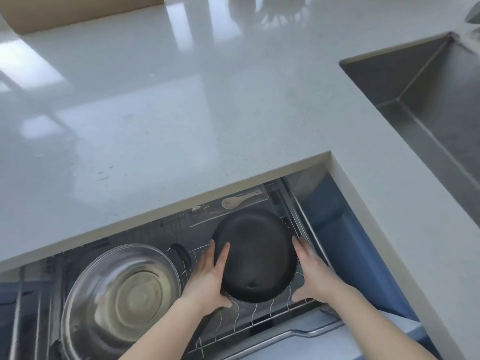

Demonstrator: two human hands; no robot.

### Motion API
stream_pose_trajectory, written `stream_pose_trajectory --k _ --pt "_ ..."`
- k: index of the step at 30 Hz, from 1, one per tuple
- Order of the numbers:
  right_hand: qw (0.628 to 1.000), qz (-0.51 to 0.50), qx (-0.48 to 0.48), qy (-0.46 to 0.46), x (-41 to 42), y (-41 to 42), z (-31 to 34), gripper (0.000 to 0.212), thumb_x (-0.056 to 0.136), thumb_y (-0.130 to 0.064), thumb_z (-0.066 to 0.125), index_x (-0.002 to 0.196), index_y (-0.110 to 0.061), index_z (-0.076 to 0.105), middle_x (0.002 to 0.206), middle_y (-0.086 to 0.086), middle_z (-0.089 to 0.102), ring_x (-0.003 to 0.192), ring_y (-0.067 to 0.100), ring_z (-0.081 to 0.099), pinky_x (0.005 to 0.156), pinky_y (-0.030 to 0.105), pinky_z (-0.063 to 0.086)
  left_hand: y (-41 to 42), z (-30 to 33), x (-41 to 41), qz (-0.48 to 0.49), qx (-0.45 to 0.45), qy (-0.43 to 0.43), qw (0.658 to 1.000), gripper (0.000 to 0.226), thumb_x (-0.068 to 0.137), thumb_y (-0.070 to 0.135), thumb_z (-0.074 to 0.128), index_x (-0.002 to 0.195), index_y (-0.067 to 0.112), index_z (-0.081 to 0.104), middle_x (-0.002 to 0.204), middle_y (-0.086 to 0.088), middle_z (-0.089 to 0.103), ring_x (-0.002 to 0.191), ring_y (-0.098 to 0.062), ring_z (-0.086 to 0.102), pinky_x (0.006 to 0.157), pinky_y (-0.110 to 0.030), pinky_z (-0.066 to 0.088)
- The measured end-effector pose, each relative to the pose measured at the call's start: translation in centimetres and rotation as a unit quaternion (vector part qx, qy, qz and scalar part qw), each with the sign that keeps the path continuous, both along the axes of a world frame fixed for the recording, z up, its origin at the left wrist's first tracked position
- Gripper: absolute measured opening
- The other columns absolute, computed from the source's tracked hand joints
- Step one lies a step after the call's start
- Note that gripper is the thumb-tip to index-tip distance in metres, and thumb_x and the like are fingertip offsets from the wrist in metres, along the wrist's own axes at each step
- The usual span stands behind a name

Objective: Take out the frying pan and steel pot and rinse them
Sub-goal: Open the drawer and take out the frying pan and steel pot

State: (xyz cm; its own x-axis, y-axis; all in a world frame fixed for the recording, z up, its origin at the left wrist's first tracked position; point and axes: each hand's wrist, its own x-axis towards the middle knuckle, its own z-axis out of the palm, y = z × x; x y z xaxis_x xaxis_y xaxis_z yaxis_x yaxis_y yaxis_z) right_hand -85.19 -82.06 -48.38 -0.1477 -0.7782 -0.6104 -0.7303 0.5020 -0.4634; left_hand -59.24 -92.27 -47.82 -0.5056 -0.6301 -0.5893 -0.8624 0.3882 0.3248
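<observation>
2 hands on frying pan (254,255) rim for balanced lift | left hand (207,276) fingers flat against it | right hand (311,271) flat beside | steel pot (119,289) waiting in drawer rack (259,318)

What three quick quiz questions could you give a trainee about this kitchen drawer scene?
1. True or false: the frying pan lies upside down in the wire rack.
2. Which sits left of the pan: A) steel pot, B) kettle, C) plate?
3. Fill in: both hands hold the pan by its ____.

Key:
1. True; its dark underside faces up.
2. A.
3. Sides: the left hand and right hand press on opposite edges, fingers straight. The sink waits to the right.
</observation>
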Motion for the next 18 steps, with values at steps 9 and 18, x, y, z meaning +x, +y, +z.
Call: stream_pose_trajectory --k 9,18 --pt "1.000 0.006 -0.009 0.005 -0.2 -0.7 -2.7 0.152 0.055 -0.030 0.093 0.147 -0.028 -0.027 0.156 -0.008 -0.031 0.149 0.018 0.000 0.118 0.031 0.022 -2.0 -2.4 -0.8 0.022 0.030 -0.006 0.999 0.141 0.062 0.027 0.084 0.141 0.047 -0.031 0.146 0.006 -0.047 0.148 -0.027 -0.010 0.110 -0.039 0.037" --pt "0.999 0.009 -0.039 0.018 0.0 -1.3 -4.7 0.152 0.056 -0.026 0.092 0.144 -0.020 -0.032 0.157 -0.004 -0.029 0.149 0.019 0.005 0.117 0.027 0.022 -2.7 -3.6 -0.4 0.008 0.024 -0.007 1.000 0.139 0.065 0.022 0.084 0.143 0.044 -0.030 0.147 0.003 -0.046 0.146 -0.025 0.020 0.097 -0.028 0.046"
